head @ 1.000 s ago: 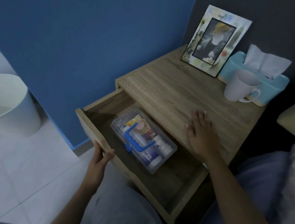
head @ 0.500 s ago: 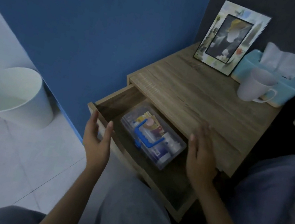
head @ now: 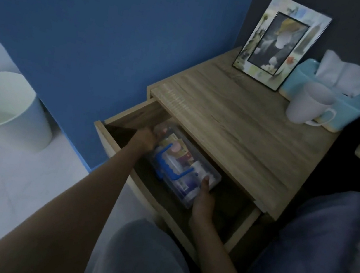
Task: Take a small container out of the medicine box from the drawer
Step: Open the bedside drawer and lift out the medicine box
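Since half a second ago, both your hands have dropped from above the drawer's front edge down into the drawer, one to each end of the medicine box. Your left hand (head: 147,139) reaches in with the forearm stretched long from the lower left, wrist straight, fingers curled around the box's far-left end, so it grasps the medicine box (head: 183,164) there. Your right hand (head: 203,200) comes in from below with a shorter reach, thumb up along the box's near-right end and the palm beneath that corner, gripping the same box. The box is clear plastic with a blue handle (head: 169,165) on its lid, and it lies flat inside the open drawer (head: 240,227). Its long axis runs from upper left to lower right, roughly along the drawer's front edge, with the handle along that line. Small packets and bottles show through the lid, too blurred to tell apart. Above the drawer, the wooden surface (head: 236,122) carries a picture frame (head: 282,44), a white mug (head: 308,106) and, just behind the mug, a light blue tissue box (head: 351,105). A white bin (head: 5,109) stands on the floor to the left, by the blue wall (head: 108,29).
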Tool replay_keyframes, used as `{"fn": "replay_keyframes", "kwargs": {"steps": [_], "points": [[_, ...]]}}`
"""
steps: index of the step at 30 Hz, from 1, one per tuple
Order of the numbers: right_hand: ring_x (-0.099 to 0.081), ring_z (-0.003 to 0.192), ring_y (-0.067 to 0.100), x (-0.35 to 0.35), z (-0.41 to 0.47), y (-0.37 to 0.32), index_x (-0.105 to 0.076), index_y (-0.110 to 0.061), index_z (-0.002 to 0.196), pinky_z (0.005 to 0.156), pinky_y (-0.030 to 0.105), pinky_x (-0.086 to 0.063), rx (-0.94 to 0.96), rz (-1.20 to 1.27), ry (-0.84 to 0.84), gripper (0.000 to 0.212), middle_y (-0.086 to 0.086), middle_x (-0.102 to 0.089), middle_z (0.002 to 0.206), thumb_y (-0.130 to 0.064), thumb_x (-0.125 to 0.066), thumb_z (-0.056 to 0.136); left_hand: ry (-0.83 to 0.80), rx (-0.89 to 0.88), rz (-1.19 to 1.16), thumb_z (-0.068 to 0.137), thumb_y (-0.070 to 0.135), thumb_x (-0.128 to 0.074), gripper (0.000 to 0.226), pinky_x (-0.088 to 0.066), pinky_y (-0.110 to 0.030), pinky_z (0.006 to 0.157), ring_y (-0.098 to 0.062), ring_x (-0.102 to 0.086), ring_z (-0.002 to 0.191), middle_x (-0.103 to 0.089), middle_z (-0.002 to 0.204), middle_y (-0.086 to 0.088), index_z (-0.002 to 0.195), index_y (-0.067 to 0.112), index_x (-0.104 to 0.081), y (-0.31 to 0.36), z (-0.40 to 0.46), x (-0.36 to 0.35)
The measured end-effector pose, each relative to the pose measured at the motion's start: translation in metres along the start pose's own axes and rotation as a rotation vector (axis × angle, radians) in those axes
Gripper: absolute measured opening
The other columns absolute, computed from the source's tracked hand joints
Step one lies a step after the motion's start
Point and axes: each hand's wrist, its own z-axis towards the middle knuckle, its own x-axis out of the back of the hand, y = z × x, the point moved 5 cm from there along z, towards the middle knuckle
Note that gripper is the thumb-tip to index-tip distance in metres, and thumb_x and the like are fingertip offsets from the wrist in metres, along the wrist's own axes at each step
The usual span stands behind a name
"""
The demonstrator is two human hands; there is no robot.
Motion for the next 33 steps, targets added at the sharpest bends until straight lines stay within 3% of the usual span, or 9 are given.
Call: {"fn": "replay_keyframes", "kwargs": {"steps": [7,11,13,16,19,21,27,31,33], "points": [[-0.063,0.103,0.025,-0.008,-0.005,0.003,-0.047,-0.020,0.135,0.086,0.041,-0.051,-0.020,0.124,0.003,0.048,0.011,-0.062,0.122,-0.046,-0.043,0.095,-0.045,0.006,-0.115,0.092,0.053,-0.048,0.044,-0.049,-0.035,0.077,-0.017,-0.061,0.081,-0.064,0.095,-0.008,0.100,0.012,-0.061,-0.003,0.002,0.007],[-0.063,0.103,0.024,-0.009,-0.020,0.001,-0.046,-0.026,0.136,0.094,0.048,-0.049,-0.022,0.087,-0.037,0.048,0.008,-0.062,0.120,-0.049,-0.042,0.094,-0.007,-0.023,-0.070,0.090,0.059,-0.045,0.042,-0.042,-0.027,0.062,-0.014,-0.059,0.075,-0.062,0.082,-0.003,0.082,0.019,-0.059,-0.001,-0.008,0.019],[-0.063,0.104,0.025,-0.008,-0.030,-0.003,-0.045,-0.027,0.137,0.096,0.049,-0.048,-0.037,0.080,-0.073,0.048,0.009,-0.061,0.121,-0.049,-0.042,0.094,0.018,-0.056,-0.033,0.090,0.060,-0.045,0.046,-0.042,-0.027,0.063,-0.011,-0.057,0.071,-0.062,0.079,-0.001,0.081,0.018,-0.060,0.004,-0.016,0.028],[-0.062,0.106,0.027,-0.009,-0.048,-0.012,-0.042,-0.025,0.139,0.090,0.045,-0.048,-0.038,0.098,-0.134,0.048,0.011,-0.060,0.124,-0.046,-0.042,0.096,0.074,-0.117,-0.007,0.089,0.061,-0.046,0.054,-0.043,-0.032,0.077,-0.017,-0.057,0.081,-0.061,0.089,-0.002,0.096,0.011,-0.066,0.014,-0.031,0.045],[-0.064,0.101,0.026,-0.010,-0.067,-0.023,-0.043,-0.024,0.138,0.082,0.042,-0.051,-0.018,0.103,-0.170,0.048,0.011,-0.062,0.119,-0.047,-0.041,0.096,0.115,-0.144,0.088,0.091,0.060,-0.042,0.054,-0.037,-0.031,0.071,-0.022,-0.053,0.077,-0.057,0.078,-0.007,0.069,0.012,-0.057,0.028,-0.046,0.065],[-0.064,0.102,0.027,-0.013,-0.081,-0.032,-0.041,-0.025,0.139,0.086,0.045,-0.051,-0.003,0.114,-0.192,0.049,0.011,-0.062,0.121,-0.047,-0.042,0.096,0.155,-0.169,0.114,0.093,0.056,-0.043,0.055,-0.034,-0.031,0.071,-0.024,-0.052,0.078,-0.055,0.073,-0.007,0.062,0.012,-0.050,0.039,-0.057,0.081],[-0.067,0.100,0.028,-0.021,-0.107,-0.076,-0.049,-0.020,0.134,0.092,0.047,-0.053,0.050,0.057,-0.197,0.048,0.012,-0.065,0.116,-0.047,-0.044,0.095,0.246,-0.217,0.084,0.095,0.052,-0.042,0.050,-0.036,-0.029,0.077,-0.024,-0.054,0.090,-0.059,0.089,-0.009,0.081,0.007,-0.058,0.076,-0.085,0.122],[-0.068,0.088,0.024,-0.020,-0.111,-0.132,-0.054,-0.016,0.125,0.077,0.039,-0.058,0.106,0.008,-0.209,0.047,0.010,-0.067,0.100,-0.050,-0.043,0.095,0.272,-0.216,0.015,0.094,0.054,-0.041,0.055,-0.039,-0.033,0.082,-0.031,-0.057,0.102,-0.061,0.113,-0.017,0.099,0.004,-0.061,0.103,-0.093,0.138],[-0.068,0.088,0.025,-0.019,-0.105,-0.165,-0.056,-0.015,0.119,0.078,0.040,-0.058,0.147,-0.034,-0.212,0.043,0.010,-0.066,0.099,-0.048,-0.043,0.096,0.275,-0.211,-0.043,0.093,0.054,-0.044,0.061,-0.041,-0.035,0.086,-0.034,-0.058,0.111,-0.060,0.124,-0.018,0.114,-0.001,-0.061,0.115,-0.091,0.137]]}}
